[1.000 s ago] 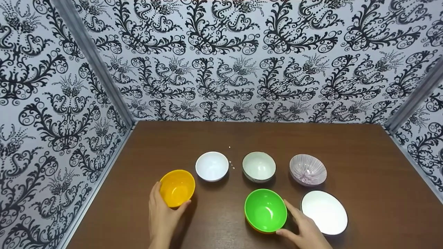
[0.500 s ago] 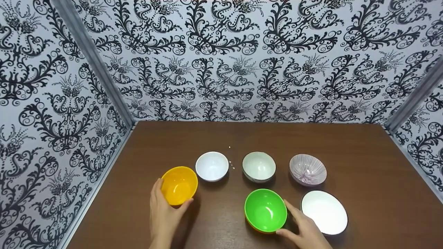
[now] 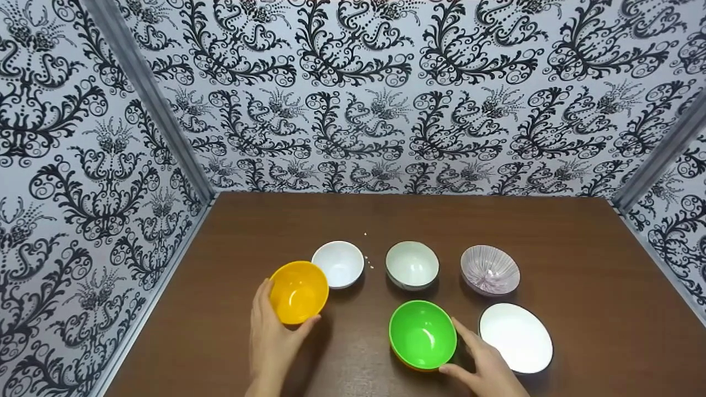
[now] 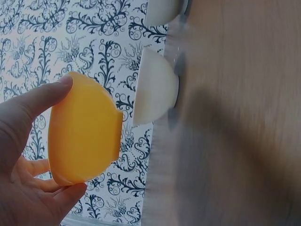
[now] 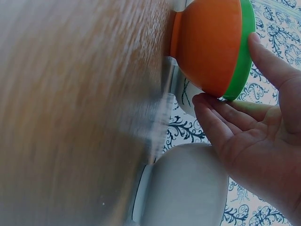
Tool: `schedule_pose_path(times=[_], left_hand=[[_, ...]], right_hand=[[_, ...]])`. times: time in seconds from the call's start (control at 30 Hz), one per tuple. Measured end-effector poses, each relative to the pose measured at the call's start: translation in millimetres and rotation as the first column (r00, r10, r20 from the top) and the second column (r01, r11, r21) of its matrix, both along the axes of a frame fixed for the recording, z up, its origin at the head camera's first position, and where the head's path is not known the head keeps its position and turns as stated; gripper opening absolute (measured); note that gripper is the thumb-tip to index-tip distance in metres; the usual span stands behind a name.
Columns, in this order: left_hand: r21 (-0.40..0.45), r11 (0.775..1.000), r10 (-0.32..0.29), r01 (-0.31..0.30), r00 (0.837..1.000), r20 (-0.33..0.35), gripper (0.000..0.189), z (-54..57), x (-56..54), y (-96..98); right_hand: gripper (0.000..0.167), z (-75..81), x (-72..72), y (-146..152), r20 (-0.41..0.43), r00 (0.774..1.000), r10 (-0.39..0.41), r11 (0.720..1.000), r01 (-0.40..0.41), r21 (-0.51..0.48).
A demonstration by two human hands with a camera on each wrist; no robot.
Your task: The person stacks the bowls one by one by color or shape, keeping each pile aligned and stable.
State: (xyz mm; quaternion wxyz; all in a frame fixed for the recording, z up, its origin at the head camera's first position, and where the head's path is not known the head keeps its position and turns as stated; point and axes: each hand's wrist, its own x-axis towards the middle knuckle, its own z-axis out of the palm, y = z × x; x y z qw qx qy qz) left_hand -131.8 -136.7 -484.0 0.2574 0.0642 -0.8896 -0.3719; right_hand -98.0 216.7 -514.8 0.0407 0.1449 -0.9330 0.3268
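Observation:
My left hand (image 3: pixel 274 337) grips a yellow bowl (image 3: pixel 299 293) by its side. In the left wrist view the yellow bowl (image 4: pixel 84 132) hangs clear of the table, thumb on one side and fingers on the other. Toward the front, a green bowl (image 3: pixel 422 335) sits nested inside an orange bowl (image 5: pixel 209 44), which stands on the table. My right hand (image 3: pixel 485 365) holds this stack at its right side. Its thumb lies at the green rim, and the fingers touch the lower side, as the right wrist view shows.
Behind stand a white bowl (image 3: pixel 338 264), a pale green bowl (image 3: pixel 412 265) and a purple-striped bowl (image 3: pixel 490 270). A white oval bowl (image 3: pixel 515 337) is right beside my right hand. Small white crumbs (image 3: pixel 369 262) lie on the brown table (image 3: pixel 265 220). Patterned walls (image 3: pixel 386 110) enclose it.
My left hand has carried the yellow bowl to the right and slightly farther back, so it now overlaps the white bowl's edge in view. The right hand and the stack stay put.

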Motion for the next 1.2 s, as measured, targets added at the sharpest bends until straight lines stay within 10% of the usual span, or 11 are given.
schedule_pose_path(times=[1.2], left_hand=[[0.073,0.967,-0.249,0.246,0.968,0.042,0.106,4.9,4.4,64.5]], right_hand=[[0.09,1.8,-0.9,1.8,0.039,0.999,0.015,1.0,-0.015,-0.002]])
